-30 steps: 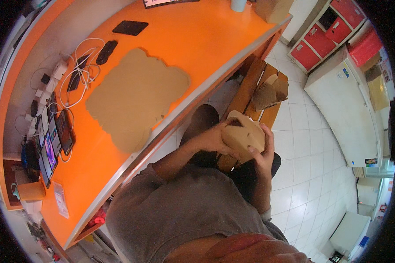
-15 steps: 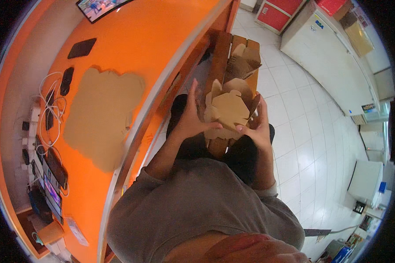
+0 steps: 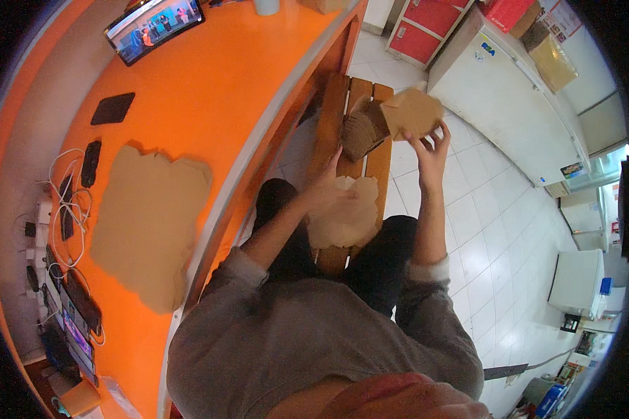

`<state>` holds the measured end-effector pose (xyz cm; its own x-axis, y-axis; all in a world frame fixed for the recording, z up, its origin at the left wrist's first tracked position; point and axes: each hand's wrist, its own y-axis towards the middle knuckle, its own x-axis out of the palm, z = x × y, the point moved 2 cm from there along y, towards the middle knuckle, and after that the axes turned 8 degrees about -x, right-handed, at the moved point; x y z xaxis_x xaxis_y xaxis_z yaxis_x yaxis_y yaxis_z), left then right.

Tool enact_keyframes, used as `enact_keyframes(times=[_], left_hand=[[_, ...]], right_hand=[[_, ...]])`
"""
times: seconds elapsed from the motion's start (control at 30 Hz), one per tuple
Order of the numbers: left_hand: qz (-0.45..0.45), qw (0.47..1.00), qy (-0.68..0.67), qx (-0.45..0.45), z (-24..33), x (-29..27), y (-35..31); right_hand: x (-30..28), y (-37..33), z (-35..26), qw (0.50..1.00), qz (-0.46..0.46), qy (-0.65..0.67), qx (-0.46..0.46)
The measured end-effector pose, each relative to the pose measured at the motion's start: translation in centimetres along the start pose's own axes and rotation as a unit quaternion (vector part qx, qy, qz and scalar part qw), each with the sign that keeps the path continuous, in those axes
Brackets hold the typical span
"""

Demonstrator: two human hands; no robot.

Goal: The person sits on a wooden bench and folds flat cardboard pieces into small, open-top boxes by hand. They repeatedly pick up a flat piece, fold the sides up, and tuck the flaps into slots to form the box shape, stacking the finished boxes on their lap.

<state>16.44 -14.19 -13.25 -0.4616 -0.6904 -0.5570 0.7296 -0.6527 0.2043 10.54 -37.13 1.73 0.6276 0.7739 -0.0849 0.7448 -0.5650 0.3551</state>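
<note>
My right hand (image 3: pixel 431 150) is raised over the right edge of a slatted wooden bench (image 3: pixel 323 120), its fingers gripping a folded brown cardboard box (image 3: pixel 414 114). Behind and left of that box, another partly folded cardboard box (image 3: pixel 360 136) stands on the bench. My left hand (image 3: pixel 326 190) hovers over or rests on flat cut cardboard (image 3: pixel 346 222) at the bench's near end, between my knees. Its fingers are stretched apart, and I see nothing held in them. Whether the left palm touches the sheet is unclear.
On the orange counter (image 3: pixel 189 91) to my left lies a stack of flat cardboard blanks (image 3: pixel 147 223). A tablet (image 3: pixel 154 28), a dark phone-like slab (image 3: pixel 113 109) and tangled white cables (image 3: pixel 77 209) are there too. A white chest freezer (image 3: pixel 510 91) stands far right on the tiled floor.
The cardboard box has moved from between both hands, up and to the right, in my right hand. My left hand has come off it. Flat cardboard is now exposed on the bench.
</note>
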Motion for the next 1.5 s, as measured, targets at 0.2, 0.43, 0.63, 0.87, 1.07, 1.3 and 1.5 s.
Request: enact_keyframes(times=[0.2, 0.43, 0.63, 0.87, 1.07, 1.3, 1.5], left_hand=[[0.049, 0.982, -0.003, -0.181, -0.2, 1.4, 9.9], [0.17, 0.973, -0.144, -0.064, -2.3, 2.0, 12.6], [-0.254, 0.895, -0.312, -0.195, 0.0, -5.7, 6.3], [-0.388, 0.727, -0.545, -0.156, -6.6, -0.2, -4.7], [-0.345, 0.781, -0.516, -0.07, 1.2, -4.0, -6.5], [-0.138, 0.97, -0.199, 0.024, 10.1, -10.6, -7.6], [-0.089, 0.988, 0.031, 0.126, 15.2, -10.3, -8.3]], right_hand=[[1.9, 5.4, 3.2, 0.996, -0.011, 0.079, 0.047], [0.9, 3.2, 1.5, 0.965, -0.001, 0.257, 0.048], [-6.4, 2.6, -1.3, 0.933, -0.071, 0.347, 0.067], [-1.0, -0.9, -4.2, 0.883, -0.391, 0.255, 0.052], [-1.8, -3.5, -9.2, 0.784, -0.607, 0.085, -0.093], [-6.4, -5.1, -15.0, 0.93, -0.339, 0.049, -0.137], [-2.7, -11.9, -9.0, 0.758, -0.61, -0.184, -0.14]])
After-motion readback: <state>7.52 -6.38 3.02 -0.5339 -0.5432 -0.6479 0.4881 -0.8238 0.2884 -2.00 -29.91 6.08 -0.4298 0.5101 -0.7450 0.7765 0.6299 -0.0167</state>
